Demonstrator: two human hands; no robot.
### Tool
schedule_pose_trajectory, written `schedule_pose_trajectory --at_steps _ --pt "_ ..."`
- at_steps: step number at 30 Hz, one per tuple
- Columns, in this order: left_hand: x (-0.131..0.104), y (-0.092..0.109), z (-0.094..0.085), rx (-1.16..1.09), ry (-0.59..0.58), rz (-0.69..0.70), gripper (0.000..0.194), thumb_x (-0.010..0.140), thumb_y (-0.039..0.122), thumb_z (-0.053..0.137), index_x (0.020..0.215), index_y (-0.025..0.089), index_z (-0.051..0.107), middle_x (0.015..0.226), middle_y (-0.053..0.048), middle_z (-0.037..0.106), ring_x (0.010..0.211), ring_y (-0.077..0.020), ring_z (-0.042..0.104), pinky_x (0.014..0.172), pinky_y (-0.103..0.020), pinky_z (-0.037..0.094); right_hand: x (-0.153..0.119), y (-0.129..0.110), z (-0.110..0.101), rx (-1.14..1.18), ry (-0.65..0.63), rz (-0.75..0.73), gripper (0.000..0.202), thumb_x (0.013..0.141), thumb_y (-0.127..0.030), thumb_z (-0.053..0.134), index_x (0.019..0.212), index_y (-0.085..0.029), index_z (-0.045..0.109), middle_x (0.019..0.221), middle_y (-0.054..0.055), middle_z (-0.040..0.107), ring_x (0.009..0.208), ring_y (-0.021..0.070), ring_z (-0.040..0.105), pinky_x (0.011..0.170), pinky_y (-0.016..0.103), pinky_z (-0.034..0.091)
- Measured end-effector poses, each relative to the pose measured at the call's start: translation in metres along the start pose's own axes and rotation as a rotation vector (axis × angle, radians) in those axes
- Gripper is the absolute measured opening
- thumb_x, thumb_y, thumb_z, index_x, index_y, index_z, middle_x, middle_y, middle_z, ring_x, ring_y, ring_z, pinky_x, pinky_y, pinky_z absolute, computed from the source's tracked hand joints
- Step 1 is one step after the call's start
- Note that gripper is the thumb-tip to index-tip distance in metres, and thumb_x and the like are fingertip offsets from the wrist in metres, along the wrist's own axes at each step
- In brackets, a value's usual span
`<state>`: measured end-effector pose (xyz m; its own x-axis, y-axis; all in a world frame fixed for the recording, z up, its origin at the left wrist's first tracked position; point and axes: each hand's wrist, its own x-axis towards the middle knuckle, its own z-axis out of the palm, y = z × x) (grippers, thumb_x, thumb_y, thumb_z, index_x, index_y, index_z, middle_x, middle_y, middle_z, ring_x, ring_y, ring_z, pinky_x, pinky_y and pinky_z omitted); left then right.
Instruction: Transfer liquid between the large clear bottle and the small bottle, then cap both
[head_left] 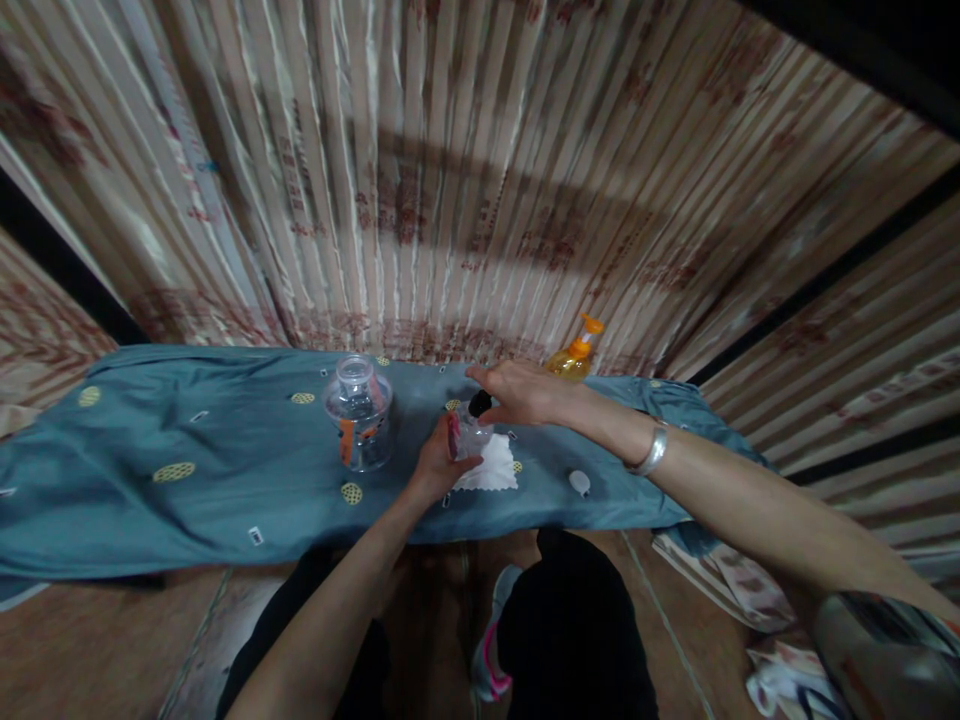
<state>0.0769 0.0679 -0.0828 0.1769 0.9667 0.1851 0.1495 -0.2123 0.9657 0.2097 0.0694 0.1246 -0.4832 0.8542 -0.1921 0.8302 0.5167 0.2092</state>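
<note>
My left hand [442, 458] is wrapped round a small clear bottle [472, 440] with some pink on its side. My right hand [517, 392] reaches in from the right, its fingers closed about the black cap [480, 403] at the bottle's top. Whether the cap sits tight on the bottle is too small to tell. Under the bottle and beside my left hand lies a white cloth [496, 466] with a wavy edge. To the left stands a clear plastic jar [366, 420] with a narrow neck and orange print.
A yellow bottle with an orange pump [574, 358] stands behind my right wrist. On the right lies a small white round lid [579, 483]. Everything rests on a blue-green patterned cloth [247, 450] over a low table. A striped curtain [450, 200] hangs close behind.
</note>
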Motion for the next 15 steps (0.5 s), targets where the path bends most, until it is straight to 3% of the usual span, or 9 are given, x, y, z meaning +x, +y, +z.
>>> schedule_pose_trajectory --at_steps 2,5,10,15 --pt "0.0001 -0.0001 0.0003 -0.004 -0.017 -0.019 0.078 0.058 0.024 0.086 0.128 0.019 0.051 0.120 -0.012 0.066 0.108 -0.0304 0.065 0.091 -0.047 0.053 -0.0011 0.0011 -0.0009 0.019 -0.014 -0.047 0.034 0.091 -0.036 0.071 0.119 -0.017 0.069 0.105 0.013 0.078 0.101 0.0258 0.072 0.076 0.027 0.048" --pt "0.0002 0.0001 0.0006 -0.007 -0.023 -0.032 0.078 0.058 0.024 0.087 0.128 0.020 0.051 0.119 -0.011 0.066 0.106 -0.0305 0.066 0.090 -0.048 0.053 0.0015 -0.0029 -0.0019 -0.006 -0.040 -0.002 0.025 0.095 -0.036 0.064 0.108 -0.017 0.074 0.101 0.014 0.078 0.100 0.0258 0.073 0.077 0.027 0.049" --pt "-0.0006 0.0001 -0.0005 -0.015 -0.014 -0.034 0.080 0.056 0.023 0.088 0.128 0.018 0.051 0.121 -0.013 0.065 0.111 -0.0328 0.064 0.090 -0.049 0.054 0.0058 -0.0086 -0.0079 -0.074 -0.048 0.016 0.035 0.093 -0.043 0.066 0.111 -0.014 0.073 0.100 0.017 0.078 0.101 0.0296 0.073 0.078 0.030 0.051" --pt "-0.0011 -0.0021 -0.0001 -0.039 0.004 -0.036 0.079 0.056 0.022 0.089 0.127 0.022 0.053 0.121 -0.011 0.067 0.109 -0.0305 0.066 0.090 -0.048 0.053 0.0033 -0.0081 -0.0060 -0.072 -0.084 -0.040 0.024 0.094 -0.030 0.066 0.110 -0.013 0.073 0.097 0.016 0.078 0.099 0.0282 0.074 0.077 0.029 0.051"
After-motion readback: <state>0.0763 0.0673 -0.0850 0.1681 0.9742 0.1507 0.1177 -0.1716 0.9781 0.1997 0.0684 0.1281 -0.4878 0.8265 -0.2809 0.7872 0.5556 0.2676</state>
